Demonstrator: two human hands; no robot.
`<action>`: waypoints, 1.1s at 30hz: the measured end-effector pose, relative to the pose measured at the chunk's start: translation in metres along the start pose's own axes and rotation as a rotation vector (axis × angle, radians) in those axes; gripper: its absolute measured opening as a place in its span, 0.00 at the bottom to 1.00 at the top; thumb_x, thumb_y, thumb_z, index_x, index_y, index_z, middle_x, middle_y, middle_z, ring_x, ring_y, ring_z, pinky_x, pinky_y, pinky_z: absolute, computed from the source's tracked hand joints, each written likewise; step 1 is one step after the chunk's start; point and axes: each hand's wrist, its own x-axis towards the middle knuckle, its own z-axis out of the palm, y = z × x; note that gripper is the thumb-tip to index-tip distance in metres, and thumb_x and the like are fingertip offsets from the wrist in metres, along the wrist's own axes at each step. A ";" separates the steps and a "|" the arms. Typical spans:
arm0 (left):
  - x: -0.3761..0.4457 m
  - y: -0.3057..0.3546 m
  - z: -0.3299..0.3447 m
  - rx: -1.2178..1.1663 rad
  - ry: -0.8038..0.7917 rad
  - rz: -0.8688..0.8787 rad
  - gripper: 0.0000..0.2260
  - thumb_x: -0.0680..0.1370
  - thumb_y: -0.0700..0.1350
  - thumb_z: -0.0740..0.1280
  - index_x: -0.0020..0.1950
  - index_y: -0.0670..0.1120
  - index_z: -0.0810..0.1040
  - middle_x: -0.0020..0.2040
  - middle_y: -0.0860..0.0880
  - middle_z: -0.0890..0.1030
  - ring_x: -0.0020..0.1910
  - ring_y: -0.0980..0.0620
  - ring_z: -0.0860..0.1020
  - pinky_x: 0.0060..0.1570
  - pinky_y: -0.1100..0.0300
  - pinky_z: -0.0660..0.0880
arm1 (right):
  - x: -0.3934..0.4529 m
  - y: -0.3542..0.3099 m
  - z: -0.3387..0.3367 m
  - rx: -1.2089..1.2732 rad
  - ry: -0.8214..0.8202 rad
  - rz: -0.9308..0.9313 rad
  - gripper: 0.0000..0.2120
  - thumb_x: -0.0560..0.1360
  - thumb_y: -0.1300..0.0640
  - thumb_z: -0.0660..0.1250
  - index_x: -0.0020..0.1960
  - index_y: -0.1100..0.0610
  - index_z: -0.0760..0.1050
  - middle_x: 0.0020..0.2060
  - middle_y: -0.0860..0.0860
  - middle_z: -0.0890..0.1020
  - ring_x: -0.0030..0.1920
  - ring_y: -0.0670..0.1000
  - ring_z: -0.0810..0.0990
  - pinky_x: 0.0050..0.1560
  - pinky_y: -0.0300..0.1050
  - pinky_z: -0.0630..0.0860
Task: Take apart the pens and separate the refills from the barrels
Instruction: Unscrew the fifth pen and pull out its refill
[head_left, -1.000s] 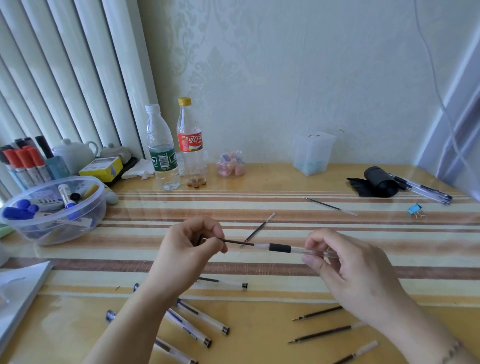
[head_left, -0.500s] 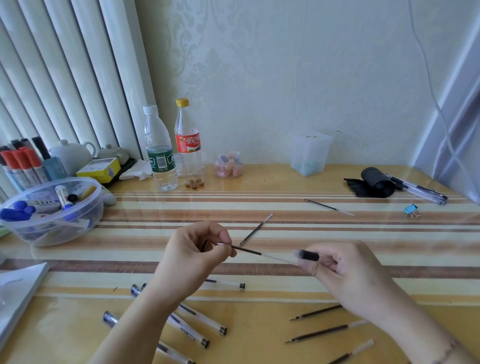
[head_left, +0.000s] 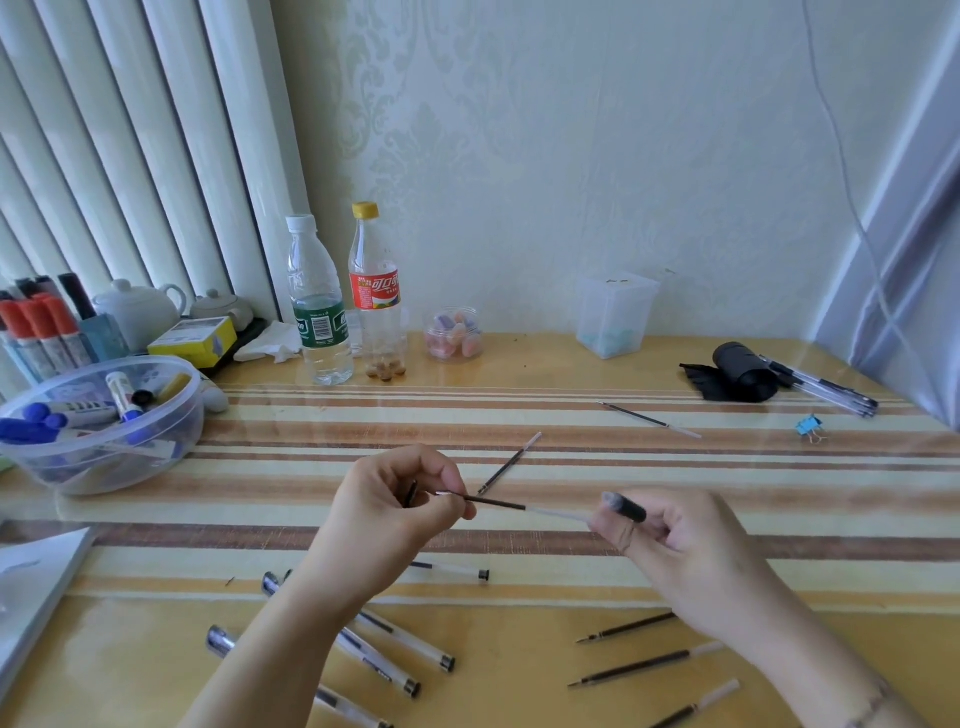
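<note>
My left hand (head_left: 395, 506) pinches the tip end of a thin refill (head_left: 519, 506), dark along the left and clear toward the right. My right hand (head_left: 670, 545) is closed around a clear barrel with a black grip (head_left: 626, 508); the refill's clear end still reaches the barrel's mouth. Several empty barrels (head_left: 400, 649) lie near the table's front left, one more (head_left: 457, 570) just behind them. Loose refills (head_left: 644, 665) lie at the front right. Two further refills (head_left: 511, 462) (head_left: 649, 420) rest on the striped mat.
A clear bowl of markers (head_left: 104, 421) stands at left, two bottles (head_left: 319, 306) (head_left: 376, 296) and small plastic tubs (head_left: 615, 312) at the back. A black roll with several pens (head_left: 821, 387) and a blue clip (head_left: 808, 426) sit at the right. White paper (head_left: 31, 587) lies front left.
My right hand has drawn the barrel to the right, so most of the refill now shows between the hands. My left hand has stayed holding the refill's tip.
</note>
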 end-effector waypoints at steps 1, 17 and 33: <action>0.000 0.001 -0.001 0.002 -0.009 -0.003 0.03 0.73 0.35 0.70 0.41 0.41 0.80 0.37 0.45 0.85 0.31 0.49 0.68 0.30 0.62 0.66 | 0.000 0.000 0.001 0.006 0.000 0.001 0.14 0.72 0.40 0.63 0.29 0.38 0.75 0.22 0.46 0.60 0.25 0.45 0.58 0.28 0.39 0.53; -0.011 0.005 0.018 0.050 -0.129 0.017 0.09 0.76 0.38 0.66 0.47 0.52 0.81 0.38 0.47 0.84 0.25 0.56 0.66 0.28 0.65 0.64 | 0.015 -0.023 0.001 0.097 -0.214 0.259 0.18 0.70 0.35 0.61 0.44 0.45 0.82 0.21 0.43 0.65 0.23 0.42 0.62 0.29 0.36 0.58; -0.002 -0.005 0.016 -0.012 0.053 -0.117 0.07 0.76 0.40 0.66 0.48 0.50 0.82 0.39 0.51 0.86 0.31 0.66 0.75 0.32 0.74 0.69 | 0.090 0.118 -0.050 -0.630 0.242 0.769 0.07 0.74 0.44 0.68 0.51 0.43 0.80 0.45 0.49 0.83 0.39 0.54 0.79 0.38 0.47 0.80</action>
